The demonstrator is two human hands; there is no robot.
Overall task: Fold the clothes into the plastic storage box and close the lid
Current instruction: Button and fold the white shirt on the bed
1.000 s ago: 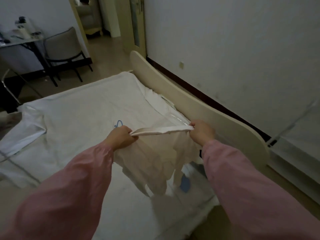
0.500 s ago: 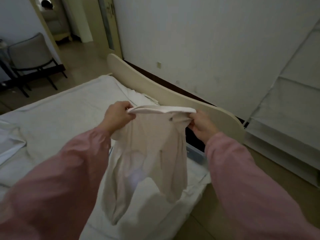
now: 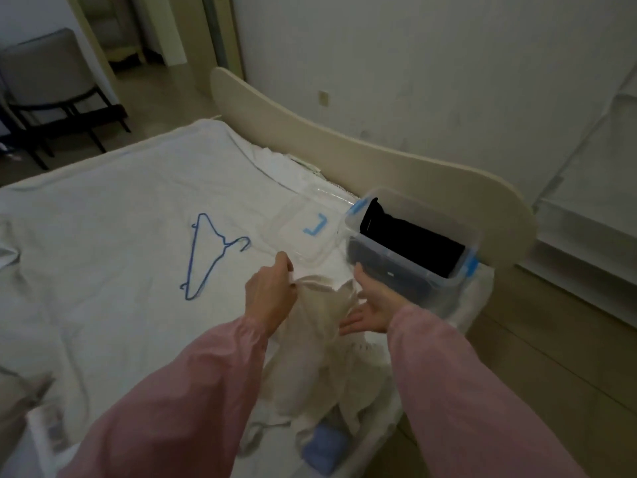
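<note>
The left hand [image 3: 272, 294] pinches, in a narrow grip, the top of the cream cloth garment [image 3: 320, 346] at the right edge of the white-sheeted bed [image 3: 103, 236]. The right hand [image 3: 374, 307] rests against it with straight fingers, its grip wide. Just behind, the clear plastic storage box [image 3: 406, 267] stands uncovered, with its transparent lid [image 3: 300, 229] lying beside it.

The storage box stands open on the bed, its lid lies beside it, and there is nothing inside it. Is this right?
One part is wrong. The storage box is open and its lid lies beside it, but it is not empty. The head view shows a dark folded garment already inside it.
</note>
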